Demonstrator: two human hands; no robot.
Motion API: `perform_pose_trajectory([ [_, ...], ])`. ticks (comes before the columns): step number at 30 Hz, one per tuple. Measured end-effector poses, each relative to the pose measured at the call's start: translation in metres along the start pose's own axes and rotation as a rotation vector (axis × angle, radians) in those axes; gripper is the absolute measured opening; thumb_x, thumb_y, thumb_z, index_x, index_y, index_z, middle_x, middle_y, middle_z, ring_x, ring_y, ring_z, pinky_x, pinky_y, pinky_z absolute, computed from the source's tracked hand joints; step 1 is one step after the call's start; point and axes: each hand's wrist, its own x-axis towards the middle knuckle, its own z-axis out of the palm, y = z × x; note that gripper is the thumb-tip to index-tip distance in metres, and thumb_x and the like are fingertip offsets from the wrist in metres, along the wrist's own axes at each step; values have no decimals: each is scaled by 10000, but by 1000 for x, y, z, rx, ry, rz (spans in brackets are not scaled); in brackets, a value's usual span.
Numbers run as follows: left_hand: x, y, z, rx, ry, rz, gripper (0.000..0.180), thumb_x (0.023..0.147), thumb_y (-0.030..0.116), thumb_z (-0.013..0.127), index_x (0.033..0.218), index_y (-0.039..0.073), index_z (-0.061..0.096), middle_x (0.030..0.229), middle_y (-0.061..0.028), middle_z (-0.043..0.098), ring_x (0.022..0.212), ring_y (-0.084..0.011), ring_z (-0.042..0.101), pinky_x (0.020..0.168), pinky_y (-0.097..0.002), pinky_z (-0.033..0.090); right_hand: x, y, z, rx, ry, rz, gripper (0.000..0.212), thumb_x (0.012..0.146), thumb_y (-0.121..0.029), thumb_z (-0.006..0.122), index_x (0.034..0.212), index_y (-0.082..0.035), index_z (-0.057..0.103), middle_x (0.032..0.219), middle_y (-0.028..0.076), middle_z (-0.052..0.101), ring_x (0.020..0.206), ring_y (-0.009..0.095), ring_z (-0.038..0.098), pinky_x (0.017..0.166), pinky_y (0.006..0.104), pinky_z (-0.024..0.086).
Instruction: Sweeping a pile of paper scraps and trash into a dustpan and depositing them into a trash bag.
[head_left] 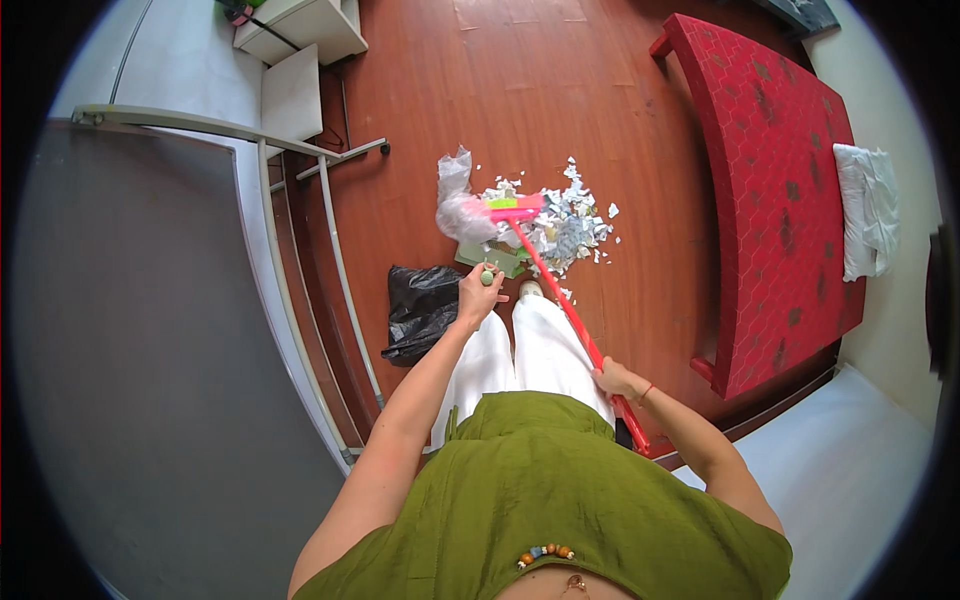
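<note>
My right hand (618,380) is closed round the red handle of a broom (552,281), which slants up and left to its pink and green head. That head lies against a crumpled clear plastic bag (462,208) and a heap of torn white paper scraps (570,222) on the floor. In my left hand (477,296) is the end of a pale green handle. Below it on the floor sits a green dustpan (487,259), partly hidden by the plastic bag and my hand.
A black plastic bag (420,311) lies left of my legs. On the right stands a low red patterned table (775,215) with a folded white cloth (866,212) at its far side. A metal-framed grey board (180,340) fills the left. White furniture (303,30) is at the far left.
</note>
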Motion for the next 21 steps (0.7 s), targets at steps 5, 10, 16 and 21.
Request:
perform_pose_trajectory([
  [5,-4,4,9,56,-48,9,172,866,72,638,979,-41,575,838,-98,643,675,-149,663,528,-309,605,-12,34,12,123,5,-127,308,948,-235,474,1023,59,417,661,146,566,421,213,536,364,367,440],
  [10,0,-10,-22,97,-78,54,156,867,67,633,984,-30,598,842,-86,637,696,-134,652,537,-305,607,-52,17,1,112,136,-206,299,952,-273,481,981,21,436,631,110,528,423,184,513,369,341,420],
  [16,4,-8,-27,201,-167,60,172,861,57,627,1020,-5,601,917,-124,668,759,-136,657,554,-310,615,-47,11,-36,489,151,-165,260,957,-306,499,934,-67,399,567,-15,410,396,92,400,346,268,359],
  [21,13,0,-26,330,-267,73,194,862,66,630,1039,-3,593,933,-123,668,779,-157,666,568,-316,614,1,3,-78,557,261,-231,247,934,-234,476,814,-33,400,527,21,441,370,143,434,339,312,379],
])
